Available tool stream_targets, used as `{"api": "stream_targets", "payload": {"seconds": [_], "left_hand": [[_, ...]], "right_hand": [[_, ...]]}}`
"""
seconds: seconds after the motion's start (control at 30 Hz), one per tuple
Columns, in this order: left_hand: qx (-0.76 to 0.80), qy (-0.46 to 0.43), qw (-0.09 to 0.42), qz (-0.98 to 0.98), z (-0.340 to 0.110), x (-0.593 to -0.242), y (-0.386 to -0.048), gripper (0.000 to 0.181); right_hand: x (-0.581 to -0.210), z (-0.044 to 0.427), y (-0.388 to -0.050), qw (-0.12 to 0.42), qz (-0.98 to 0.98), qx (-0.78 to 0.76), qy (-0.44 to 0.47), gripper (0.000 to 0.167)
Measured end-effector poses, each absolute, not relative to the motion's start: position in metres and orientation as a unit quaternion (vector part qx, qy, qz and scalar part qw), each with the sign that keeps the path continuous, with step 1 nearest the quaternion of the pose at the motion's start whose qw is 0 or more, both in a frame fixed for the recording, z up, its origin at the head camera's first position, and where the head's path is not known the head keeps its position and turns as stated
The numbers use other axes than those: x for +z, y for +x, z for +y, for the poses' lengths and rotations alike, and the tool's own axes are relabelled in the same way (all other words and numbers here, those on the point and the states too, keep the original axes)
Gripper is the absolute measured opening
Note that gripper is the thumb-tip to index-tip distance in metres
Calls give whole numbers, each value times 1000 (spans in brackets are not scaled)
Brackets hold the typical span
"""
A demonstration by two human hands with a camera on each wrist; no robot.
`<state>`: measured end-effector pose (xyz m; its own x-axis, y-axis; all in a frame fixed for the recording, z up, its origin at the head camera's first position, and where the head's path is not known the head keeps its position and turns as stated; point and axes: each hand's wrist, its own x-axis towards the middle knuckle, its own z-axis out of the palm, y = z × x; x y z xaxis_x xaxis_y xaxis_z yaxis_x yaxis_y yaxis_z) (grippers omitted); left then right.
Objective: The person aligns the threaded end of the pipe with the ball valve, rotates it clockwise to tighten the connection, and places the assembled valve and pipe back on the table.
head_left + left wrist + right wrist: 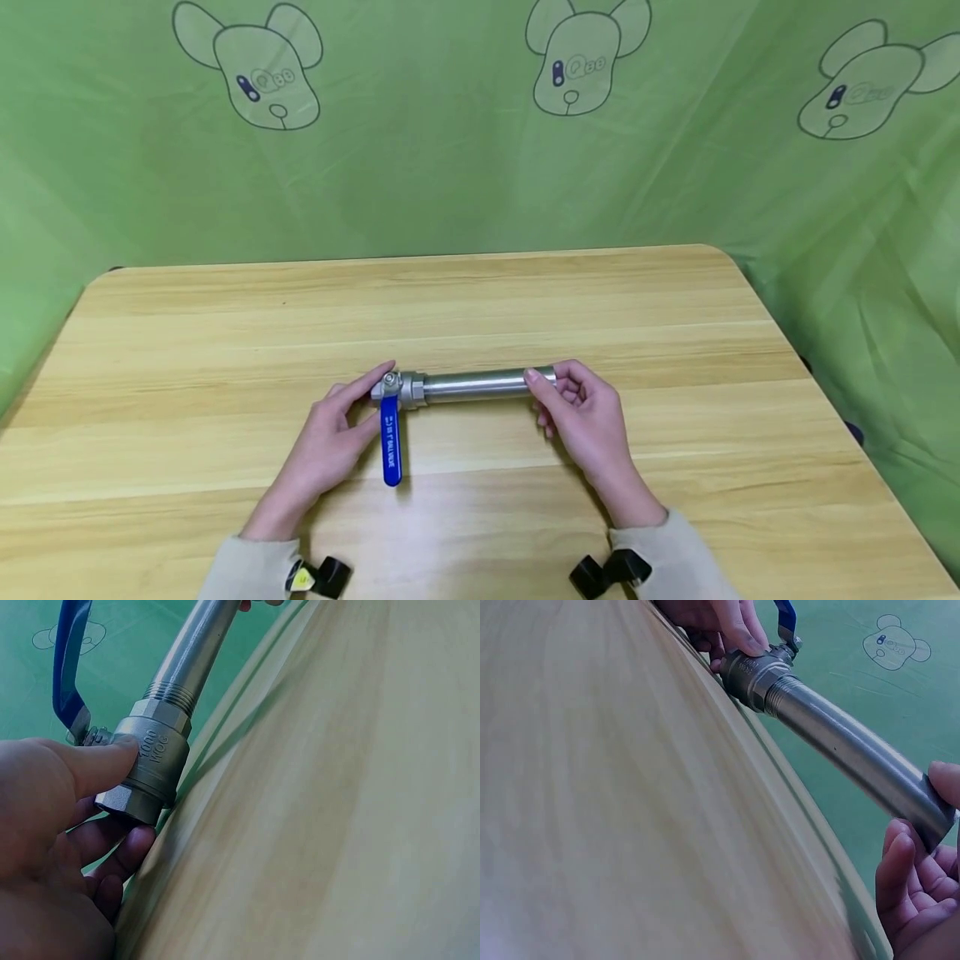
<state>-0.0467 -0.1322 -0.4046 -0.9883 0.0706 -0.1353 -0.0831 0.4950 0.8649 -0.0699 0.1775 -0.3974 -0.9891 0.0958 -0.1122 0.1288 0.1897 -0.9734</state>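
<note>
A steel ball valve (pixel 154 746) with a blue lever handle (pixel 391 442) is joined to a steel pipe (pixel 476 385). Some of the pipe's thread (pixel 169 695) shows beside the valve's hex collar. My left hand (pixel 330 442) grips the valve body, the thumb on its marked side and fingers around the far side. At the pipe's plain right end, my right hand (pixel 588 417) pinches it between thumb and fingers. The pipe lies nearly level across the head view, and the lever points toward me. How far the pipe sits inside the valve is hidden.
Under the hands is a wooden table (pixel 225 350) with rounded far corners. A green curtain (pixel 420 183) with printed bear heads hangs behind it and along the right side. Black wrist devices (pixel 330 577) sit at both sleeves.
</note>
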Motion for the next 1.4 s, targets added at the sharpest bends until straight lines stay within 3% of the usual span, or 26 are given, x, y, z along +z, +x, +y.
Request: {"api": "stream_targets", "payload": {"seconds": [0.5,0.77,1.13,1.4], "left_hand": [[503,-6,80,860,-132,-402,-48,61],[502,-10,77,861,-131,-404,-47,62],[499,-6,74,863,-130,-406,-49,61],[510,-5,69,857,-130,-406,-48,60]], "right_hand": [[-396,176,-70,18,779,-620,90,36],[-395,177,-68,22,747,-663,41,25],[-399,180,-67,-9,723,-691,-21,38],[-397,178,-69,32,730,-682,24,30]]}}
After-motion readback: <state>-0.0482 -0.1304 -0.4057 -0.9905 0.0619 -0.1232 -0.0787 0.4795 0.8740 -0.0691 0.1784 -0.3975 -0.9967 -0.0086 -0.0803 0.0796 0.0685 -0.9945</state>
